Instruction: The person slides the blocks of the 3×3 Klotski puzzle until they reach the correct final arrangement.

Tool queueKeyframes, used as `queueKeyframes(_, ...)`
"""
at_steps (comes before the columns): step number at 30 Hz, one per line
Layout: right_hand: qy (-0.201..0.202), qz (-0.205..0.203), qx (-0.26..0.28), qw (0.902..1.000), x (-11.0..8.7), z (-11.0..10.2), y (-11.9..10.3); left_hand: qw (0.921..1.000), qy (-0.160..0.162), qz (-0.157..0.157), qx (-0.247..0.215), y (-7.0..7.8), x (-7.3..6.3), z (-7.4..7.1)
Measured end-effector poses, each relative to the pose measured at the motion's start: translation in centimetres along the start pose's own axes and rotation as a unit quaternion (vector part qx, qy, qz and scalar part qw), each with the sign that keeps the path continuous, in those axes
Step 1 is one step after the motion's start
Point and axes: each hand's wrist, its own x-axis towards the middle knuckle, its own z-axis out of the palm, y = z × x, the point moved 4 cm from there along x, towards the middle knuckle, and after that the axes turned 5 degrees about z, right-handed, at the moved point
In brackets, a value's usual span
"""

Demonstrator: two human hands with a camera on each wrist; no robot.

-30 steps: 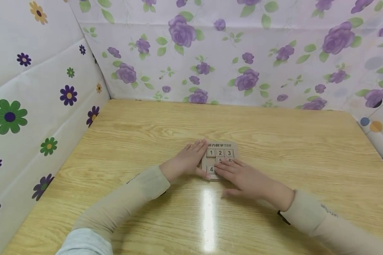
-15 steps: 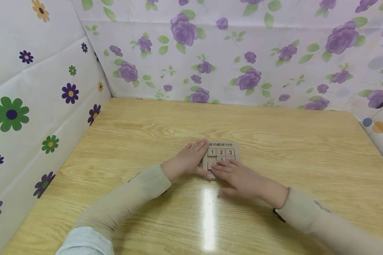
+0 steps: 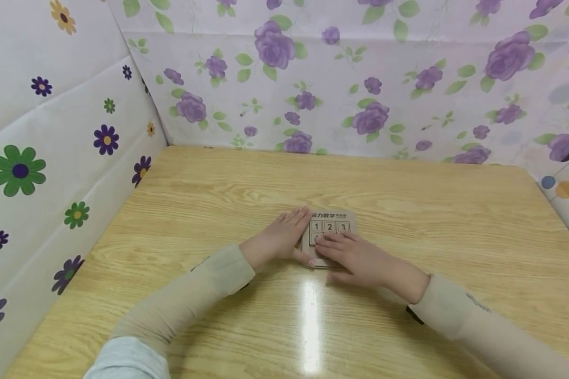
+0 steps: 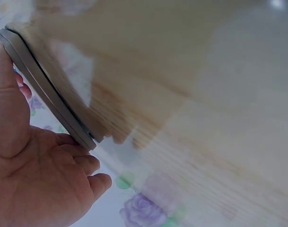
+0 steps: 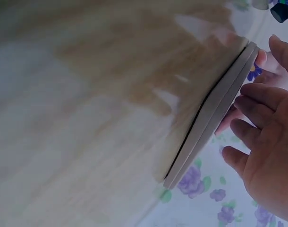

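A flat sliding number puzzle lies on the table, printed characters along its far edge. Tiles 1, 2 and 3 form the far row, and tile 4 sits below the 1. My left hand holds the puzzle's left side, thumb at the near left corner and fingers along the edge. Over the lower right part, my right hand rests its extended fingertips at tile 4, hiding the tiles underneath. Both wrist views show the puzzle edge-on, with the left hand against it and the right hand beside it.
The wooden table is glossy, with a bright reflection near the front. Behind it hangs a cloth with purple flowers, and another flowered cloth covers the left side.
Tile 4 has slid away from me, from the near row up to just below the 1. My right hand has shifted slightly left and away from me with it; the left hand stays put.
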Motion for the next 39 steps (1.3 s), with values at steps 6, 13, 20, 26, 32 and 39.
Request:
queueKeyframes(6, 0.003, 0.0, -0.018, 0.9998, -1.2, -0.1, 0.1, 1.0, -0.002, -0.001, 0.002, -0.1, 0.0, 0.0)
queueKeyframes(13, -0.002, 0.018, -0.023, 0.9996, -2.4, -0.1, 0.3, 1.0, -0.003, 0.001, 0.004, -0.4, 0.0, 0.1)
queueKeyframes(20, 0.002, 0.02, -0.023, 0.9995, -2.6, 0.0, 0.2, 0.9998, -0.007, 0.005, 0.017, -0.5, 0.1, 0.3)
queueKeyframes(26, -0.007, 0.023, -0.026, 0.9994, -2.1, 0.1, -0.1, 0.9995, -0.013, 0.008, 0.029, -0.4, 0.1, 0.1)
queueKeyframes(32, -0.008, 0.024, -0.025, 0.9994, -1.4, 0.1, -0.4, 0.9992, -0.015, 0.01, 0.036, -0.3, 0.5, -0.1)
queueKeyframes(39, -0.019, 0.025, -0.015, 0.9994, -0.7, 0.0, -0.9, 0.9992, -0.018, 0.01, 0.033, 0.0, 1.0, -0.4)
